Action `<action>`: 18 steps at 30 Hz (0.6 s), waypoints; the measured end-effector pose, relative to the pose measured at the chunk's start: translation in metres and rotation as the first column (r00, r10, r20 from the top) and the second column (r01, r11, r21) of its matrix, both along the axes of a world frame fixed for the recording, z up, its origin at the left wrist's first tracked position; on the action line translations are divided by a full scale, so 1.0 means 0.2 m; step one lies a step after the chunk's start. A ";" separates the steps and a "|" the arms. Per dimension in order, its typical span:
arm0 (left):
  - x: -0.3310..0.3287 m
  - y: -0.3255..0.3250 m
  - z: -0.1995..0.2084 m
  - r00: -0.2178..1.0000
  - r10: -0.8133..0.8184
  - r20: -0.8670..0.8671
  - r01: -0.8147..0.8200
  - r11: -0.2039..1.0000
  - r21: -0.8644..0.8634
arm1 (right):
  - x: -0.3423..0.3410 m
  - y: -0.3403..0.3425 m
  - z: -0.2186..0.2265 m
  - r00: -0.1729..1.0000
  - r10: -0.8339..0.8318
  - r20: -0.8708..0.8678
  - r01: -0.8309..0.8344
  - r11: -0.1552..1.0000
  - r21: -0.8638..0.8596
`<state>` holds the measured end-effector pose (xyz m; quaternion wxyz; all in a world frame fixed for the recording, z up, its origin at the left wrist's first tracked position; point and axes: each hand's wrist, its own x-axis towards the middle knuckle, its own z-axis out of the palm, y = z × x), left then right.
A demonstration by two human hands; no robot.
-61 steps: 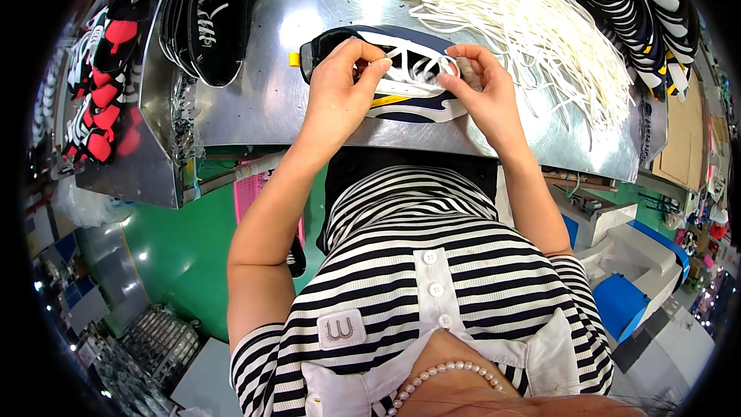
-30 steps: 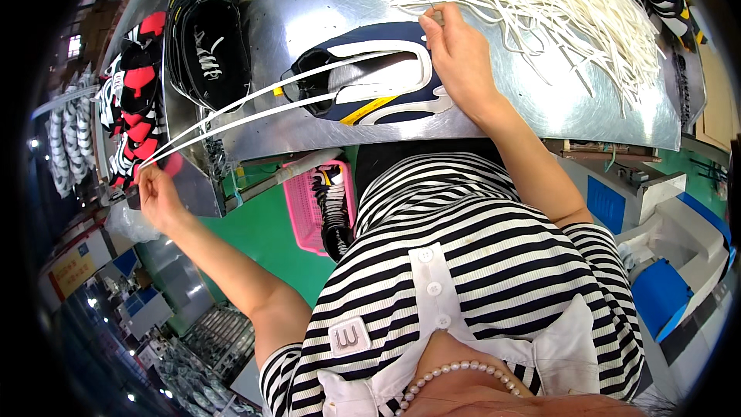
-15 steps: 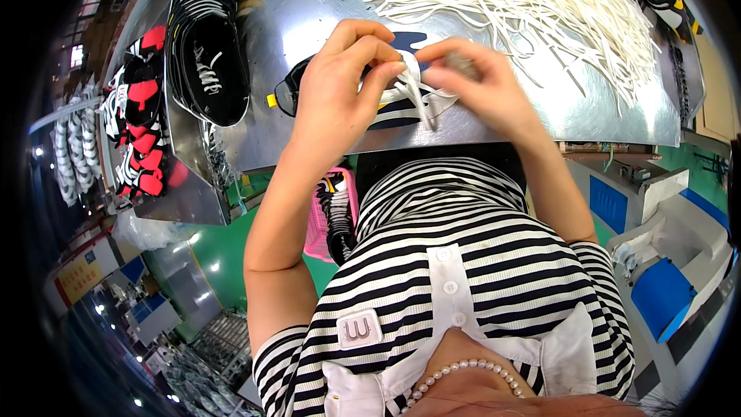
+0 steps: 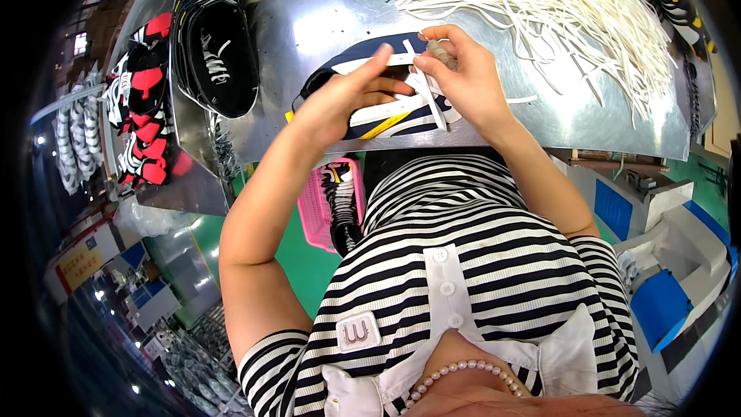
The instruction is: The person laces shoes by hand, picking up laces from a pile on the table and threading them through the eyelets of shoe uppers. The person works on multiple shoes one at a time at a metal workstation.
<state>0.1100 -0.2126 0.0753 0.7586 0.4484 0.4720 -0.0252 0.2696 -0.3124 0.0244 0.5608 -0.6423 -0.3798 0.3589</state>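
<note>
A navy shoe upper (image 4: 369, 49) with white stripes and a yellow strip lies on the metal table close to its front edge. My left hand (image 4: 343, 100) rests over its left part, thumb raised away from the fingers, whose tips reach into the shoe's opening. Between my right thumb and fingers is a small tool with a tan wrapped handle (image 4: 442, 55) and a thin metal tip. That right hand (image 4: 472, 77) is closed on it beside the shoe's lace area. A flat white shoelace (image 4: 434, 104) hangs across the front of the upper, its ends loose.
A large heap of white laces (image 4: 532, 15) covers the back right of the metal table (image 4: 289, 4). Stacked black shoe uppers (image 4: 235, 93) stand at left, with red, black and white ones (image 4: 147, 81) beyond. Below the table edge, a pink basket (image 4: 306, 212) holds more shoes.
My left hand has moved from pinching by the lace down onto the shoe, its fingers spreading. My right hand has steadied, turning the tool's tip toward the shoe. More of the upper shows.
</note>
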 end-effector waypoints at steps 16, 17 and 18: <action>0.03 -0.21 -0.08 0.979 0.143 0.145 -0.202 0.772 0.603 | 0.04 -0.04 0.08 0.929 0.283 0.236 -0.250 0.955 -0.162; 0.03 -0.22 -0.08 0.983 0.142 0.119 -0.185 0.770 0.610 | 0.04 -0.05 0.08 0.930 0.278 0.242 -0.245 0.957 -0.155; 0.02 -0.22 -0.08 0.980 0.140 0.138 -0.196 0.763 0.615 | 0.03 -0.05 0.08 0.929 0.273 0.249 -0.242 0.959 -0.148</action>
